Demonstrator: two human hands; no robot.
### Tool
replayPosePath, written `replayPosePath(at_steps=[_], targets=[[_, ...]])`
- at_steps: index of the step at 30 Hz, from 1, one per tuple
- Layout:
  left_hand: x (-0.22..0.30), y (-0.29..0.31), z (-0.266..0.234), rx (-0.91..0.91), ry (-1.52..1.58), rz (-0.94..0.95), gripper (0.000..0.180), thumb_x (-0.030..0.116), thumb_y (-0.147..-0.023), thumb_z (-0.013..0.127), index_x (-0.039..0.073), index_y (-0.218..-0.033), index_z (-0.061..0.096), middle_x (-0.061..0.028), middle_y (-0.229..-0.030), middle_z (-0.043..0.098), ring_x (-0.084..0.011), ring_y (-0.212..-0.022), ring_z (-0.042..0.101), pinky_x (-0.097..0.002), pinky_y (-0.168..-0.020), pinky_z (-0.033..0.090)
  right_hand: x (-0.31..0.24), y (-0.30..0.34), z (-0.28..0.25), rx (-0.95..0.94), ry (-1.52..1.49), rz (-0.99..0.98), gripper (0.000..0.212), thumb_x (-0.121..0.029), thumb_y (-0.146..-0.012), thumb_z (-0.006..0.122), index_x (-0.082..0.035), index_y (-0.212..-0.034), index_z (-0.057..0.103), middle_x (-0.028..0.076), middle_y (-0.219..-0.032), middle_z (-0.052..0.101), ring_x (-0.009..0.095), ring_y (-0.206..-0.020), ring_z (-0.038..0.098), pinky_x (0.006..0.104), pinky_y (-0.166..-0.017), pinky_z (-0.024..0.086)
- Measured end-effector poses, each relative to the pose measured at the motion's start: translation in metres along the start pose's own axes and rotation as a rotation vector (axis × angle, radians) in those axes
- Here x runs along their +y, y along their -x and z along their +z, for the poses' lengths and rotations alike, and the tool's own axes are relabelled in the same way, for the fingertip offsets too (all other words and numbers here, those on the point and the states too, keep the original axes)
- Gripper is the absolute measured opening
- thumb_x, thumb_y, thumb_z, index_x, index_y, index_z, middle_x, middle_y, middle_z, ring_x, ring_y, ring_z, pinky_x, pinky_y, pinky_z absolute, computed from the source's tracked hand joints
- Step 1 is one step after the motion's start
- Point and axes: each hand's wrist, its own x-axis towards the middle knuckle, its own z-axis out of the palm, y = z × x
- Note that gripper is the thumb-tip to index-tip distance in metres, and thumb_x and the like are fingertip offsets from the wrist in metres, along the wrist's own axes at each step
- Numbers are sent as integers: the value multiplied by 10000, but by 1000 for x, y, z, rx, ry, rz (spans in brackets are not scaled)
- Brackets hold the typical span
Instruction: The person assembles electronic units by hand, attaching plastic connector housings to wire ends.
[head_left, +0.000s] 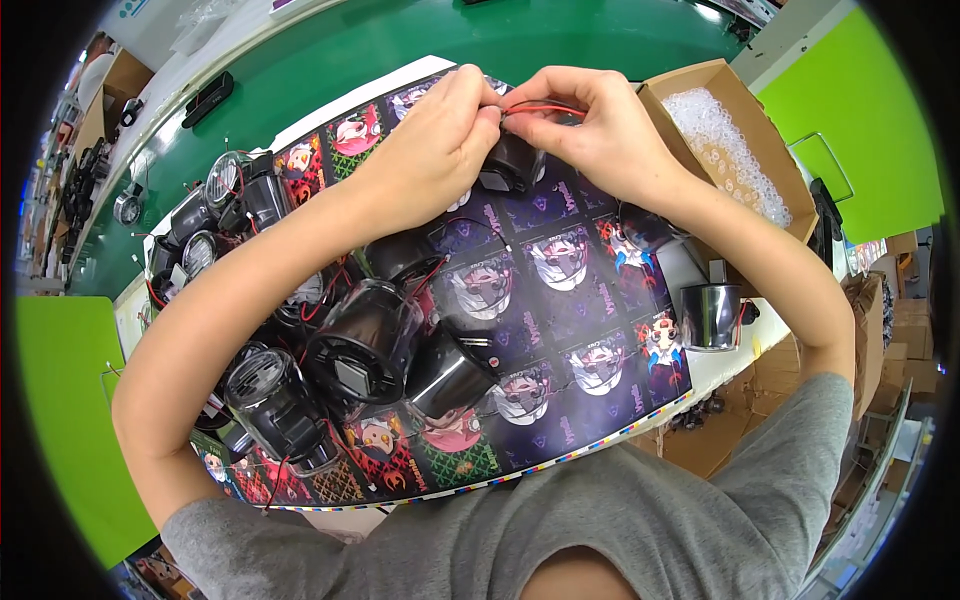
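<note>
Both my hands meet at the far middle of the printed sheet, over a black cylindrical housing (513, 165). My right hand (610, 135) pinches thin red and black wires (553, 107) between thumb and fingers; a loop of them shows above the thumb. My left hand (432, 155) is closed, its thumb and fingertips pressed together right against the right fingertips. What it grips is too small and covered to make out. The housing sits just below the fingertips, partly hidden by the left hand.
Several black cylindrical housings (365, 335) with red and black wires crowd the left of the printed sheet (560, 310). One more housing (711, 316) stands at the right edge. An open cardboard box (690, 90) holds small clear rings (730, 150). A green mat (390, 60) lies beyond.
</note>
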Motion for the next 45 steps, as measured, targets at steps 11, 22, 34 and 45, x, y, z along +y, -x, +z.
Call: replayPosePath(at_steps=[11, 22, 34, 45], targets=[[4, 1, -5, -63, 115, -131, 169, 134, -861, 388, -33, -888, 396, -173, -879, 473, -287, -874, 488, -359, -781, 374, -12, -3, -2, -43, 57, 148, 183, -117, -719, 614, 42, -810, 622, 111, -689, 621, 130, -652, 596, 248, -612, 473], [2, -2, 1, 19, 85, -80, 128, 103, -809, 408, -23, -813, 388, -168, -789, 473, -289, -767, 485, -364, -703, 386, -9, -10, 3, -47, 164, 118, 232, -181, -652, 629, 41, -688, 574, 139, -632, 597, 199, -583, 591, 300, -560, 462], [1, 2, -10, -44, 186, -283, 187, 173, -863, 370, -10, -867, 404, -129, -768, 498, -211, -702, 486, -322, -665, 395, 4, -15, 2, -212, -184, 176, 143, -55, -731, 574, 14, -855, 557, 11, -714, 553, 45, -687, 501, 196, -628, 422], [-14, -7, -20, -111, 238, -393, 224, 241, -892, 371, 60, -822, 482, 31, -701, 396, -54, -650, 355, -205, -598, 317, -13, -16, -15, -386, -229, 185, 321, -46, -742, 549, -15, -1058, 502, 56, -930, 568, 77, -824, 521, 212, -751, 436]])
